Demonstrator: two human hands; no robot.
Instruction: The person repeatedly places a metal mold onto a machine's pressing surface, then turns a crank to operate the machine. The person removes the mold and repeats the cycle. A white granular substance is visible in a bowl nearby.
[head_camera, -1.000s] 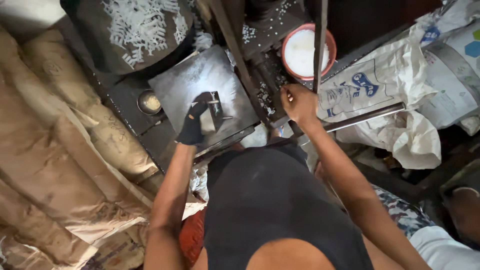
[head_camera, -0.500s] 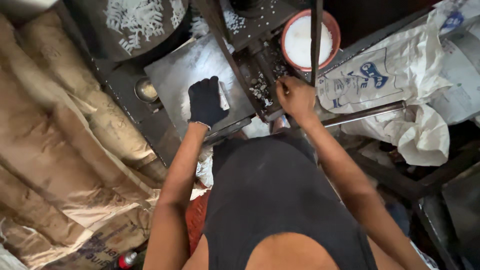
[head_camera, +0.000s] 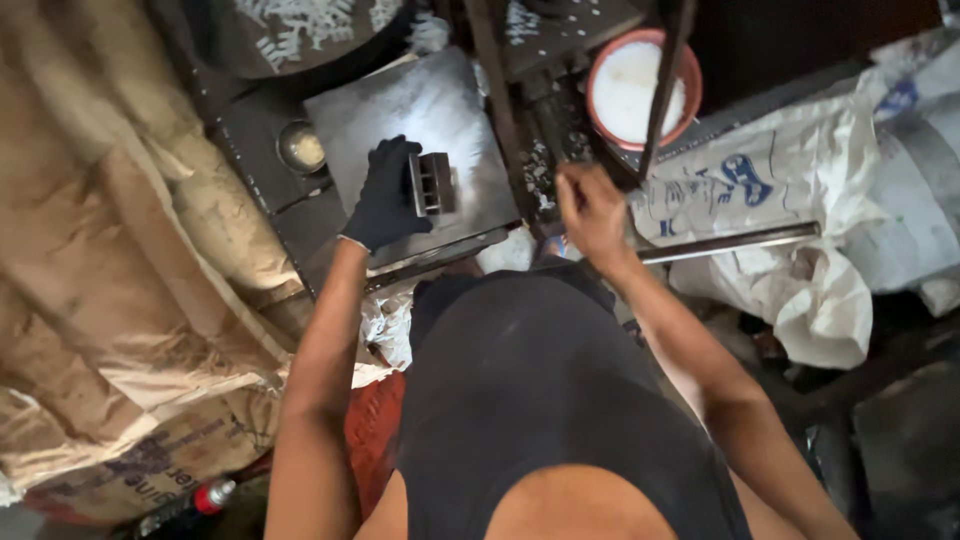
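My left hand (head_camera: 385, 195), in a black glove, grips a small dark metal block with slots (head_camera: 432, 183) on a powder-dusted steel plate (head_camera: 420, 110). My bare right hand (head_camera: 592, 210) hovers beside the dark machine frame (head_camera: 545, 130), fingers curled, close to a thin dark vertical rod (head_camera: 662, 85); whether it holds anything I cannot tell. A round red bowl of white powder (head_camera: 640, 88) sits behind that hand.
Brown sacks (head_camera: 110, 270) pile up on the left. White printed bags (head_camera: 800, 210) lie on the right, with a metal bar (head_camera: 730, 243) across them. A small round cup (head_camera: 300, 147) sits left of the plate. A red-capped bottle (head_camera: 190, 500) lies at the bottom left.
My gloved left hand lay flat over the block before; now it grips it from the left side with the slots showing. My right hand has dropped a little lower beside the frame.
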